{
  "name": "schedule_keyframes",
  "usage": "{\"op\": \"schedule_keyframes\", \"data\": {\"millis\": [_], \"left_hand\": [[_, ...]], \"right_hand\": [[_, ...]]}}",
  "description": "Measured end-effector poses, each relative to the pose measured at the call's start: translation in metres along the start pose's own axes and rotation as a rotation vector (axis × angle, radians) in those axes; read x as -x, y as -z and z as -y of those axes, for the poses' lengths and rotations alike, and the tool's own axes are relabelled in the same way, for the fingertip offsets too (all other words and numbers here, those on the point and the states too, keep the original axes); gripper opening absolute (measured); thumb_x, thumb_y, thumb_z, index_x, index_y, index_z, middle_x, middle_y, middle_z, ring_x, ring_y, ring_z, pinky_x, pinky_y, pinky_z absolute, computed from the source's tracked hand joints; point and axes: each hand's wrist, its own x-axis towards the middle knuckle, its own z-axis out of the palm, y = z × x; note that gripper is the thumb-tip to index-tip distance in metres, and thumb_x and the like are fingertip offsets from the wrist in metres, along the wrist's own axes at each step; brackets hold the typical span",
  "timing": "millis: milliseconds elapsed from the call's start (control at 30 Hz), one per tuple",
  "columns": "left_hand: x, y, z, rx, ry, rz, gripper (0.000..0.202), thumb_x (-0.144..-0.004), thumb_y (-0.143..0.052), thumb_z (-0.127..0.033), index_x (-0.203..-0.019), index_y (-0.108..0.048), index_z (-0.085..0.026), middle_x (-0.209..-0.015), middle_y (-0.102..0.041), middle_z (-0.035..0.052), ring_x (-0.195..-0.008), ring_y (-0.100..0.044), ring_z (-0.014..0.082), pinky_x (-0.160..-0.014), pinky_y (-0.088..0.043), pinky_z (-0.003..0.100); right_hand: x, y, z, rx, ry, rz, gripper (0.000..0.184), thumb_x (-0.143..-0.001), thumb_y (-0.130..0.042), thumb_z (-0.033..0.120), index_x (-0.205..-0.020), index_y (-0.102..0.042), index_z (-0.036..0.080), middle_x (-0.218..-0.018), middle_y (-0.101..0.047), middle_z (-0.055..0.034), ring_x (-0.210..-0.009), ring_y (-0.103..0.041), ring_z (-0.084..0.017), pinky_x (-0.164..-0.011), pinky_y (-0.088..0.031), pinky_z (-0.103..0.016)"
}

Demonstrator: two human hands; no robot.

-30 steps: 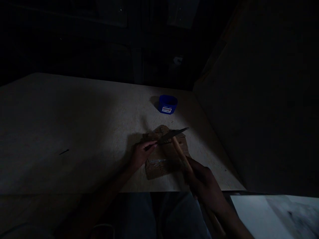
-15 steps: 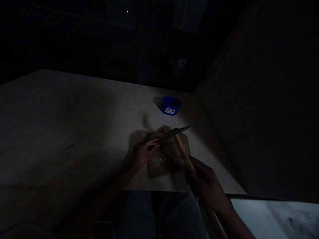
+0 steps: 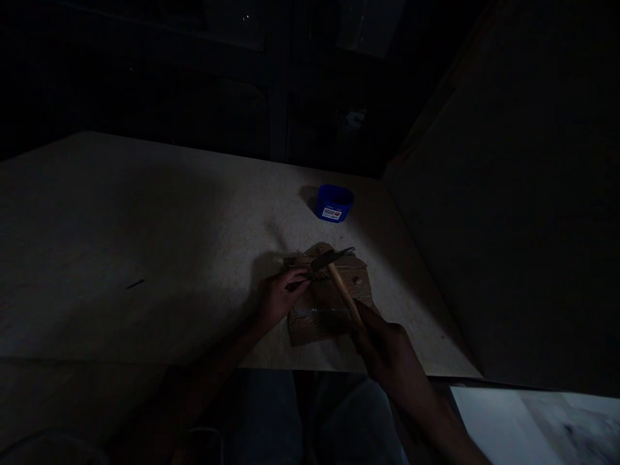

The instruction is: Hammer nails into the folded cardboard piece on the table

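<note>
A pale table (image 3: 179, 219) spreads through dim light, with a dark upright panel (image 3: 523, 226) along its right side. Near the front edge lies a flattened piece of cardboard (image 3: 306, 332). Above it is a hammer (image 3: 345, 292), its handle slanting up and left from the right hand (image 3: 387, 345), which is closed around it; its head lies crosswise, the near end close to the fingertips of the left hand (image 3: 277, 298). Those fingers are drawn together at the cardboard's left side, though it is too dark to tell whether they pinch anything. A blue tub (image 3: 334, 204) stands beyond the cardboard, apart from both hands; a thin dark sliver (image 3: 135, 283) lies far left.
</note>
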Motion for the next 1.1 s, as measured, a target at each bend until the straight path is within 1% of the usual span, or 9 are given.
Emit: {"op": "schedule_keyframes", "data": {"millis": [67,133,200,400,567,667,767,933,1100], "left_hand": [[0.0,0.0,0.001,-0.006,0.006,0.003,0.022,-0.081,-0.071,-0.023,-0.103,-0.068,-0.021,-0.095,-0.079,0.0039,-0.088,-0.076,0.0206,-0.079,-0.062,0.03],[0.0,-0.001,0.001,-0.025,0.012,0.012,0.022,-0.081,-0.071,-0.023,-0.102,-0.068,-0.022,-0.093,-0.079,0.0033,-0.086,-0.076,0.0204,-0.077,-0.062,0.03],[0.0,-0.001,0.002,-0.04,0.01,0.011,0.022,-0.08,-0.07,-0.023,-0.102,-0.068,-0.022,-0.091,-0.079,0.0026,-0.085,-0.076,0.0198,-0.076,-0.062,0.029],[0.0,0.001,0.004,-0.074,-0.007,0.016,0.02,-0.079,-0.07,-0.023,-0.099,-0.07,-0.022,-0.089,-0.079,0.002,-0.08,-0.075,0.0184,-0.071,-0.061,0.027],[-0.001,0.001,0.006,-0.165,-0.027,0.008,0.023,-0.077,-0.07,-0.019,-0.099,-0.07,-0.023,-0.083,-0.078,-0.0001,-0.075,-0.074,0.0166,-0.069,-0.058,0.024],[-0.001,0.001,0.005,-0.151,-0.023,0.024,0.022,-0.078,-0.069,-0.02,-0.1,-0.07,-0.022,-0.081,-0.077,-0.0007,-0.073,-0.073,0.0157,-0.067,-0.058,0.023],[-0.001,0.0,0.004,-0.126,-0.029,0.033,0.025,-0.079,-0.069,-0.02,-0.103,-0.07,-0.022,-0.08,-0.076,-0.001,-0.073,-0.072,0.0152,-0.069,-0.058,0.023],[-0.001,-0.002,0.008,-0.148,-0.051,-0.001,0.028,-0.077,-0.07,-0.019,-0.105,-0.07,-0.022,-0.08,-0.076,-0.0009,-0.071,-0.072,0.0148,-0.068,-0.058,0.023],[0.0,-0.002,0.009,-0.207,-0.079,-0.002,0.024,-0.078,-0.07,-0.018,-0.102,-0.071,-0.023,-0.078,-0.075,-0.002,-0.069,-0.071,0.0133,-0.067,-0.056,0.021]], "right_hand": [[-0.002,-0.003,-0.002,0.004,-0.001,0.034,0.038,-0.095,-0.05,0.031,-0.126,-0.068,0.02,-0.072,-0.071,-0.0039,-0.057,-0.065,-0.02,-0.065,-0.055,-0.029],[-0.003,-0.005,-0.005,0.007,-0.004,0.048,0.037,-0.092,-0.051,0.027,-0.124,-0.07,0.021,-0.08,-0.074,-0.0065,-0.073,-0.071,-0.025,-0.072,-0.057,-0.032],[-0.004,-0.007,-0.007,0.001,-0.014,0.057,0.036,-0.092,-0.052,0.026,-0.122,-0.071,0.021,-0.087,-0.076,-0.0081,-0.087,-0.073,-0.028,-0.075,-0.057,-0.033],[-0.001,-0.008,-0.009,-0.046,0.016,0.053,0.042,-0.095,-0.048,0.028,-0.134,-0.063,0.02,-0.105,-0.077,-0.01,-0.088,-0.074,-0.025,-0.076,-0.058,-0.03],[-0.004,-0.012,-0.013,-0.015,-0.008,0.089,0.041,-0.092,-0.051,0.024,-0.129,-0.066,0.02,-0.107,-0.077,-0.01,-0.102,-0.072,-0.029,-0.087,-0.057,-0.036],[-0.005,-0.01,-0.012,-0.05,0.006,0.079,0.041,-0.093,-0.05,0.027,-0.129,-0.066,0.02,-0.11,-0.076,-0.0098,-0.101,-0.072,-0.028,-0.089,-0.056,-0.037],[-0.005,-0.008,-0.01,-0.067,0.01,0.055,0.043,-0.093,-0.051,0.03,-0.132,-0.065,0.019,-0.114,-0.075,-0.0105,-0.101,-0.072,-0.028,-0.087,-0.057,-0.036],[-0.008,-0.01,-0.014,-0.05,-0.014,0.08,0.039,-0.091,-0.053,0.029,-0.125,-0.07,0.019,-0.11,-0.077,-0.0103,-0.1,-0.073,-0.029,-0.085,-0.058,-0.037],[-0.005,-0.01,-0.019,-0.031,0.026,0.06,0.044,-0.092,-0.05,0.029,-0.131,-0.065,0.017,-0.111,-0.077,-0.0113,-0.094,-0.074,-0.027,-0.079,-0.059,-0.033]]}}
